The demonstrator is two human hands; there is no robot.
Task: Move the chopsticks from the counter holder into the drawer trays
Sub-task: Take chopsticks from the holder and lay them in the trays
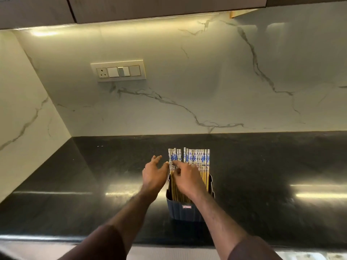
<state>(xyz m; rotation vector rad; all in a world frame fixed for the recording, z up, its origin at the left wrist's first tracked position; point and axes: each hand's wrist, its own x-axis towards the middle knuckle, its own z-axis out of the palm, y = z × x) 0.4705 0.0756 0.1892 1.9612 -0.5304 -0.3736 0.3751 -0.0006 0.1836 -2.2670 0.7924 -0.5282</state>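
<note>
Head view has both hands at the chopsticks [189, 160], which stand in a row in the dark holder [185, 211] on the counter [75, 175]. Left hand [155, 170] is spread just beside the row's left end, thumb about touching it. Right hand [187, 175] lies over the sticks, fingertips among the left few; can't tell if it's pinching. No drawer in sight. Risk: pulling 1 bunch could tip the holder, or loose sticks fan out and drop.

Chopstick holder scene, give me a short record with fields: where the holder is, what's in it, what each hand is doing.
holder: dark ribbed holder on black counter
contents: chopsticks upright, blue-patterned tops
right hand: fingers among the leftmost chopsticks
left hand: open, thumb by the outermost stick
wall: switch plate
</note>
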